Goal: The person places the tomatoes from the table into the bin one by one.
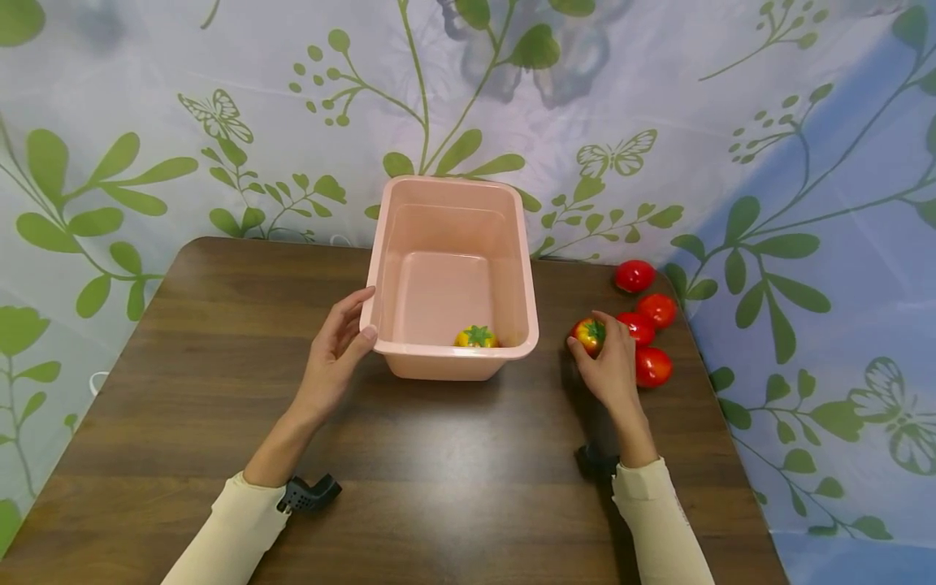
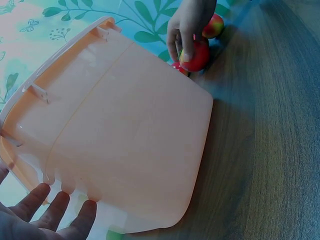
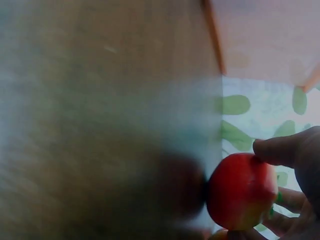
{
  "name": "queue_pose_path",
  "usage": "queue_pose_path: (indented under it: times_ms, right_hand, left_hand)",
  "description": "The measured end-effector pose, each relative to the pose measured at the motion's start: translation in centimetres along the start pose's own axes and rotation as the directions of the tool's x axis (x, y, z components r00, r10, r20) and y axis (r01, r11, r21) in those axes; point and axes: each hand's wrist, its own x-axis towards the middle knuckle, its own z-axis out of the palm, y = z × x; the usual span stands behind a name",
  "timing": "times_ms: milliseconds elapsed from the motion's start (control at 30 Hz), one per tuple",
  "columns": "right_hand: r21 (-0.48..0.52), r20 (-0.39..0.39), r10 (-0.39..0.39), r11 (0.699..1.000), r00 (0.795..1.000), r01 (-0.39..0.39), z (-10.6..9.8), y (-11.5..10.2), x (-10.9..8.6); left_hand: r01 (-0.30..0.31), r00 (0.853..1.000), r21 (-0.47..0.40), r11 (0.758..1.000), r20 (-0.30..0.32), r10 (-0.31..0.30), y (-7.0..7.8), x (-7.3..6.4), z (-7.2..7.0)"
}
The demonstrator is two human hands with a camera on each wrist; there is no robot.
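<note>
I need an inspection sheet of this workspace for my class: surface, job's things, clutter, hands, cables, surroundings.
Surface: brown wood-look table.
Job's things: pink bin containing a yellowish green-topped fruit; red-and-yellow fruit, held; four red fruits near the table's right edge.
Clutter: nothing seen.
Hands: left hand touches the bin's side; right hand holds the red-and-yellow fruit.
Cables: white loop at the table's left edge; cannot tell whether it is a cable.
Surroundings: leaf-and-butterfly-patterned backdrop.

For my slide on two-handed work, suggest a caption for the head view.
Left hand touching a pink tub, right hand gripping a green-topped tomato beside four red ones.
</note>
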Motion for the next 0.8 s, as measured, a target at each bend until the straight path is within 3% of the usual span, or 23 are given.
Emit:
queue_pose_path:
  times_ms: [533, 800]
  right_hand:
    - [0.033, 0.022, 0.012, 0.999, 1.0, -0.013, 0.5, 0.2, -0.7]
    - [0.054, -0.089, -0.101, 0.993, 0.991, 0.106, -0.4, -2.0, -0.1]
  left_hand:
    - [0.003, 1.0, -0.001, 1.0, -0.004, -0.003, -0.2, 0.0, 0.1]
    - [-0.003, 1.0, 0.001, 1.0, -0.006, 0.003, -0.1, 0.0, 0.1]
